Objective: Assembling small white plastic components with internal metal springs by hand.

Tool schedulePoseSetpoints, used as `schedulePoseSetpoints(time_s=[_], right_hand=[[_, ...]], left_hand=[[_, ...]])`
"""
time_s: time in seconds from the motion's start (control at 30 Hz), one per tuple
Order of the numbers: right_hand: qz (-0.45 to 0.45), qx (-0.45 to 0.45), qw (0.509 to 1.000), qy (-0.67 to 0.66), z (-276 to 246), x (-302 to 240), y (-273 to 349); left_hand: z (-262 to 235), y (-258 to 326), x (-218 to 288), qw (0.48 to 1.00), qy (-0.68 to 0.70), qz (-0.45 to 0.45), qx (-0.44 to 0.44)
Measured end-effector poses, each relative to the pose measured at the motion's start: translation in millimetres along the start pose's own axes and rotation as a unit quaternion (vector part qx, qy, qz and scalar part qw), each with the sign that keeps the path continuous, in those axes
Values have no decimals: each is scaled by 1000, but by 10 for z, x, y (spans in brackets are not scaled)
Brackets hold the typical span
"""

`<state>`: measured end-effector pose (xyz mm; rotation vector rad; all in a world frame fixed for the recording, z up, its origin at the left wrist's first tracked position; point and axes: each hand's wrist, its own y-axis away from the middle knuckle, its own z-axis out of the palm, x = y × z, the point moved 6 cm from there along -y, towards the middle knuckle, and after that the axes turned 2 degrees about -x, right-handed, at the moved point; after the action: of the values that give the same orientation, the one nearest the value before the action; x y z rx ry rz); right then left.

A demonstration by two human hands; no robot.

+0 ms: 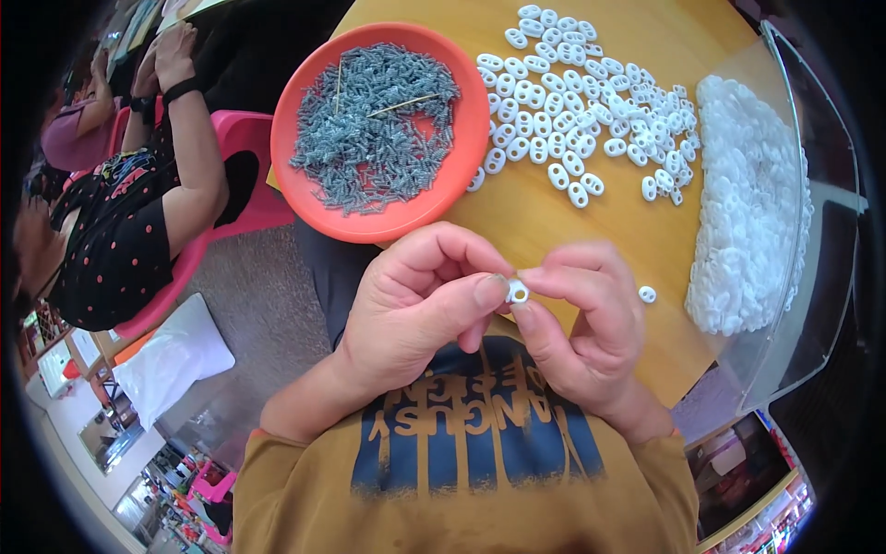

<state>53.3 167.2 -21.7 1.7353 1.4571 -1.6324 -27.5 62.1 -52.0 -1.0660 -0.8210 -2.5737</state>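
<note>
In front of my chest, my left hand and my right hand meet over a small white cord lock piece. Thumb and fingers of my left hand pinch its left side; those of my right hand close on its other side. One round hole in the piece faces up, and the fingertips cover the rest. Beyond my left hand, an orange-red bowl holds a heap of small grey metal springs. Loose white oval two-hole pieces are spread over the yellow table.
Two thin wooden sticks lie on the springs. At the right, a clear plastic bin holds a mass of white pieces. One loose piece lies near my right hand. A person sits on a pink chair at the left.
</note>
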Motion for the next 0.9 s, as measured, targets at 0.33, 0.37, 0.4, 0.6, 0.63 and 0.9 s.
schedulePoseSetpoints(time_s=[0.33,0.37,0.4,0.6,0.63,0.9], right_hand=[[84,9,991,-106,111,70,36],[95,8,988,-119,136,81,40],[92,7,989,-119,157,81,39],[99,-32,994,-32,266,105,-178],[74,-47,996,33,302,98,-268],[-109,-132,923,345,818,265,-919]], left_hand=[[-71,44,-36,996,-40,76,-31],[-81,54,-72,998,-15,54,-37],[-95,57,-86,998,-15,57,-37],[-326,164,18,993,18,119,23],[-378,194,12,992,21,121,23],[-599,333,-126,996,20,62,60]])
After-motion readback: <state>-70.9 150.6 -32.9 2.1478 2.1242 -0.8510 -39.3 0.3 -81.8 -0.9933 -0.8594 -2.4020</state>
